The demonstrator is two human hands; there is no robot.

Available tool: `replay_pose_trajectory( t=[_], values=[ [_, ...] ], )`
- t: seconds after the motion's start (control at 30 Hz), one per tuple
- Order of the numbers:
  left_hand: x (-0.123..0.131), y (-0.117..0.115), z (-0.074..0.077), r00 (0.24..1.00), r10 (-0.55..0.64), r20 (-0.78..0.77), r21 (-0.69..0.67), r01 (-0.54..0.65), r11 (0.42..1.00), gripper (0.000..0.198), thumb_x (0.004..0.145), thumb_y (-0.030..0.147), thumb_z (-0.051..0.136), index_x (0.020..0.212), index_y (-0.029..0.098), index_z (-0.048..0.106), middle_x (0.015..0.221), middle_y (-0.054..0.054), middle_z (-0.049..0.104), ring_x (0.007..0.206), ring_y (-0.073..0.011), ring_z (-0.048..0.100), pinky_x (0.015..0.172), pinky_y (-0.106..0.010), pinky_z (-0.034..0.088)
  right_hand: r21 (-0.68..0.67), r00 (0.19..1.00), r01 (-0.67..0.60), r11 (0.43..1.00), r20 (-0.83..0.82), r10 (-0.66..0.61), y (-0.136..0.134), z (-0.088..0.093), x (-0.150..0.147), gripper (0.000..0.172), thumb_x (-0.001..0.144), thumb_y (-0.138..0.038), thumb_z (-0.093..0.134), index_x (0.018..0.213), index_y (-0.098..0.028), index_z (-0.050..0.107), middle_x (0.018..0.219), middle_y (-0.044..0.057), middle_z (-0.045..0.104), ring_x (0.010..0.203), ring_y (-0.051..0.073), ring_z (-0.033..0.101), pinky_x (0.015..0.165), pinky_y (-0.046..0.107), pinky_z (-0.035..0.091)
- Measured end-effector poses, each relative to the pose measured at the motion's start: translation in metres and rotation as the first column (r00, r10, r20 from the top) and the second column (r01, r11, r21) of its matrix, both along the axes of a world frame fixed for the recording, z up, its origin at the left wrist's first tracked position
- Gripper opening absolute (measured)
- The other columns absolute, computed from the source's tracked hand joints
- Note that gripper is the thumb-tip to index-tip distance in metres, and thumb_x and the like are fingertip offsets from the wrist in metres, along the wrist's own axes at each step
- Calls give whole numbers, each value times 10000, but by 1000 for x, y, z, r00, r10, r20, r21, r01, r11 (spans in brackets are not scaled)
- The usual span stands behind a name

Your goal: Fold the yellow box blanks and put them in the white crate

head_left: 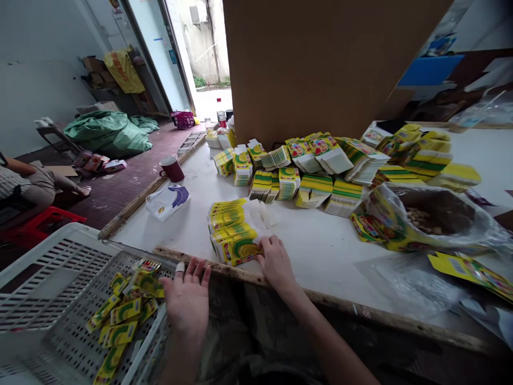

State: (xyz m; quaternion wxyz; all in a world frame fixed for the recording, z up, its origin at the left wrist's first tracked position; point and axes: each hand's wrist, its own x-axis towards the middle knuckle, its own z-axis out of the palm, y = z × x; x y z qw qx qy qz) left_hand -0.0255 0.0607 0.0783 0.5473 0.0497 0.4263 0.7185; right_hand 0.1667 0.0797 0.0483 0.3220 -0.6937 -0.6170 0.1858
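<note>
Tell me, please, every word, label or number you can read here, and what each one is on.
Nothing here reads clearly.
Flat cartons by the right hand: yellow-green print, too blurred.
Packets in the crate: too blurred.
Yellow packet at far right: barcode, digits too small.
Yellow sack at the back: red marks, too small.
White pouch near the mug: blue design, no legible words.

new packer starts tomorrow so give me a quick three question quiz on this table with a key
1. What lies in the crate?
2. The right hand is: A in the crate, B on the stack, C in the air.
3. True or false: the left hand grips a packet.
Key: 1 loose packets; 2 B; 3 false, its grip is open.
</note>
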Motion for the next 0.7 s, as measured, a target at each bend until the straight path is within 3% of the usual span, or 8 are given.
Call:
replay_pose_trajectory(
  t=[0.1, 0.2, 0.33, 0.43, 0.5, 0.57, 0.63, 0.7],
  values=[
    [14, -7, -8, 994, -95, -52, 0, 95, 995, 299, 920, 437, 461, 1031, 185, 579, 1067, -69, 606, 887, -154, 612, 740, -294, 518, 5, 1000, -3, 1000, -12, 3, -1, -1, -2, 207, 727, -54, 624, 871, -191, 569, 950, 104, 579, 944, 297, 512, 840, 417, 425],
    [25, -15, -13, 980, -166, -110, 16, 169, 985, 253, 879, 377, 569, 1057, 199, 591, 1082, -58, 604, 917, -147, 594, 784, -287, 491, 4, 997, -21, 1000, -77, 21, -3, 0, 1, 187, 738, -63, 603, 817, -213, 525, 834, 45, 586, 829, 240, 535, 761, 349, 422],
    [34, -22, -15, 964, -193, -181, 91, 212, 973, 337, 823, 412, 655, 1091, 219, 590, 1142, -64, 588, 1054, -186, 564, 911, -339, 448, 12, 972, -33, 999, -233, 35, -10, 10, 6, 156, 790, -154, 589, 819, -216, 448, 742, -5, 549, 655, 169, 510, 624, 282, 400],
    [42, -27, -9, 952, -246, -180, 220, 283, 934, 469, 748, 442, 723, 1153, 252, 583, 1231, -68, 570, 1196, -237, 497, 972, -354, 428, 25, 926, -182, 983, -332, 180, -27, 25, 0, 185, 764, -159, 622, 739, -214, 447, 706, -33, 537, 635, 134, 492, 595, 238, 392],
    [47, -29, -2, 948, -284, -142, 255, 313, 915, 492, 696, 480, 746, 1111, 251, 615, 1157, -65, 614, 1138, -254, 542, 931, -349, 464, 25, 851, -332, 943, -422, 311, -41, 35, -10, 223, 715, -134, 661, 670, -205, 454, 659, -52, 522, 612, 115, 473, 567, 213, 377],
    [51, -29, 7, 947, -306, -97, 275, 321, 906, 454, 676, 549, 721, 984, 221, 654, 953, -55, 652, 941, -243, 617, 828, -343, 514, 53, 706, -437, 898, -599, 379, -54, 42, -22, 233, 712, -168, 687, 649, -196, 464, 658, -52, 509, 634, 112, 462, 575, 207, 374],
    [54, -27, 16, 957, -284, -63, 315, 290, 904, 417, 698, 592, 669, 842, 202, 651, 760, -19, 602, 734, -186, 601, 727, -305, 532, 100, 520, -466, 879, -773, 364, -63, 45, -32, 234, 715, -232, 714, 683, -191, 486, 715, -37, 511, 700, 123, 458, 623, 218, 381],
    [55, -25, 21, 972, -231, -50, 324, 235, 916, 412, 717, 613, 647, 748, 203, 623, 669, 14, 535, 626, -136, 542, 661, -245, 521, 108, 428, -450, 886, -845, 320, -67, 44, -38, 279, 663, -238, 767, 739, -191, 502, 771, -32, 512, 737, 128, 447, 657, 229, 382]
  ],
)
